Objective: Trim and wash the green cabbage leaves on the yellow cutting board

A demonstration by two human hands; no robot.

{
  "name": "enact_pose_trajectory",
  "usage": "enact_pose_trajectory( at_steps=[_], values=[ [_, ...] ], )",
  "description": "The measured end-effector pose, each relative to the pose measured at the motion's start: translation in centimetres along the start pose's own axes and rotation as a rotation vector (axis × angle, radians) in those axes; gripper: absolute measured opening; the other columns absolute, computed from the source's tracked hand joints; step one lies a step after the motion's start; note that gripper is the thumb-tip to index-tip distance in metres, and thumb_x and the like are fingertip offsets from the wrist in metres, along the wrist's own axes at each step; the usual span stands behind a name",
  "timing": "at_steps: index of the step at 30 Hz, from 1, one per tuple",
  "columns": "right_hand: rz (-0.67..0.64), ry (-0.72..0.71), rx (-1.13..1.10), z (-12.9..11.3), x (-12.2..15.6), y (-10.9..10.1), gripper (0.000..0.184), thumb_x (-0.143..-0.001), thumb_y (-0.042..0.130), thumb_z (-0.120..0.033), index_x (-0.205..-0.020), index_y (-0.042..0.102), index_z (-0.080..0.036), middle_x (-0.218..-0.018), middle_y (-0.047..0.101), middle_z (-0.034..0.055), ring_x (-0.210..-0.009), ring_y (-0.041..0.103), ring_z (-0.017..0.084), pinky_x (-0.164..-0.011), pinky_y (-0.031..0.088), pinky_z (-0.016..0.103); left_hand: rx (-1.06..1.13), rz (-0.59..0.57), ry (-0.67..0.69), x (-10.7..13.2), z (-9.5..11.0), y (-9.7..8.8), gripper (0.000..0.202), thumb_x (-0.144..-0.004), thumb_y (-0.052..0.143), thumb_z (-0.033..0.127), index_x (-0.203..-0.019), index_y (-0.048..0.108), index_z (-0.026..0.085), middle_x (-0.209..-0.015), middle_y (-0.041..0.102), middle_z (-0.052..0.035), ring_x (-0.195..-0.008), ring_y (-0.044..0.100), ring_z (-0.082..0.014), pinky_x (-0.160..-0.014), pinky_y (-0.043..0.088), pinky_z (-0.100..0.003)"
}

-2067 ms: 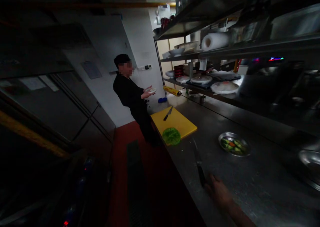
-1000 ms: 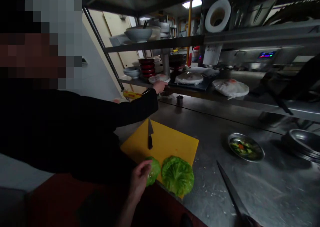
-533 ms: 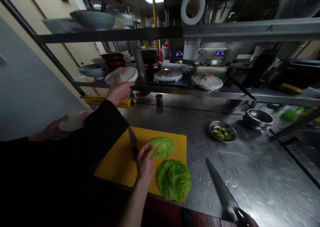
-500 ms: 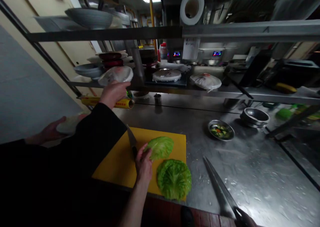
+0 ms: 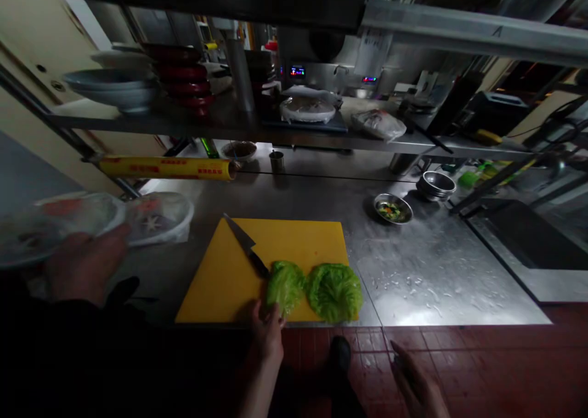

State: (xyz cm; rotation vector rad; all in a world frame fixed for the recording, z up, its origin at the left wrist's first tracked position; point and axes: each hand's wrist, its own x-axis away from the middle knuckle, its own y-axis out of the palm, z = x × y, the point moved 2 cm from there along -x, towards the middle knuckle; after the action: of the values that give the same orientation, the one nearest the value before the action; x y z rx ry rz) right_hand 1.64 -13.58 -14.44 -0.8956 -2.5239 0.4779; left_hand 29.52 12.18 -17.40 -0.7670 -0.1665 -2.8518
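Observation:
My left hand [image 5: 269, 329] pinches the lower edge of a pale green lettuce leaf [image 5: 285, 286] over the front of a yellow cutting board [image 5: 298, 237]. Beside it on the right, a darker lettuce leaf [image 5: 335, 292] lies cupped at the board's front corner. A chef's knife [image 5: 243, 240] rests slantwise on the board, its black handle reaching the held leaf. In front of the counter's edge, my right hand [image 5: 418, 381] is closed round a long narrow knife [image 5: 386, 338], seen thin and nearly edge-on.
At the left, a co-worker's blurred hand [image 5: 89, 262] is at two wrapped plates [image 5: 158, 219]. A small metal bowl of cut vegetables [image 5: 392, 209] and stacked bowls [image 5: 436, 185] stand on the counter. A shelf [image 5: 312, 135] and a yellow film roll [image 5: 168, 168] cross behind.
The co-worker's hand has brought a wrapped plate down from the shelf to the left. My left hand has lowered the pale leaf. My right hand's knife has drawn back off the counter.

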Motion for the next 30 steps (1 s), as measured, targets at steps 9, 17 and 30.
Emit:
enact_pose_trajectory(
  at_steps=[9, 17, 30],
  values=[
    [-0.438, 0.103, -0.232, -6.2, 1.5, 7.5, 0.062, -0.090, 0.054, -0.074, -0.115, 0.059, -0.018, -0.075, 0.058, -0.0006, -0.061, 0.053, 0.013, -0.052, 0.044, 0.024, 0.051, -0.021, -0.019, 2.1, -1.4, -2.3, 0.059, -0.078, 0.077, 0.033, -0.131, 0.051, 0.022, -0.085, 0.068, -0.0030, -0.071, 0.068, -0.0179, -0.072, 0.061, -0.036],
    [-0.434, 0.101, -0.187, -3.3, 1.8, 8.2, 0.054, -0.091, 0.051, -0.070, -0.100, 0.056, -0.017, -0.076, 0.057, -0.0009, -0.065, 0.053, 0.013, -0.057, 0.041, 0.026, 0.254, 0.057, -0.033, 2.3, -0.7, -1.7, 0.054, -0.073, 0.082, 0.020, -0.121, 0.057, 0.025, -0.099, 0.069, -0.0016, -0.084, 0.068, -0.0134, -0.075, 0.057, -0.025],
    [-0.435, 0.177, -0.214, 0.1, 2.6, 9.0, 0.064, -0.083, 0.053, -0.083, -0.087, 0.053, -0.018, -0.069, 0.050, -0.0026, -0.058, 0.045, 0.011, -0.052, 0.034, 0.025, 0.301, 0.126, -0.268, 2.4, -1.6, -1.3, 0.018, -0.077, 0.075, 0.003, -0.084, 0.063, 0.015, -0.075, 0.068, -0.0020, -0.064, 0.066, -0.0114, -0.062, 0.057, -0.022]
  ],
)
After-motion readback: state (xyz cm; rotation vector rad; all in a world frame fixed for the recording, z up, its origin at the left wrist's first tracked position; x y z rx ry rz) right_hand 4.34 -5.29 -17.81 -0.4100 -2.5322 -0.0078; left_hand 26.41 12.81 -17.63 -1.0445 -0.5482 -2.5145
